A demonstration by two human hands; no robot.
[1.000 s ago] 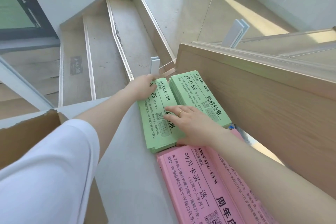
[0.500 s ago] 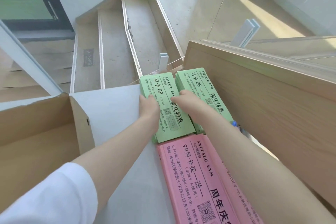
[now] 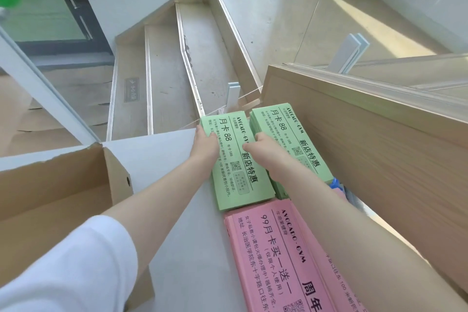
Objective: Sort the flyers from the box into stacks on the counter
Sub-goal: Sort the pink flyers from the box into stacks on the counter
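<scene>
Two green flyer stacks and a pink stack lie sorted on the tabletop; left hand and right hand clasp one green stack's sides; box contents unseen.

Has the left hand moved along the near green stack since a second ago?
Yes. The left hand has slid from the far end of the near green stack back along its left edge, towards the pink flyers.
</scene>
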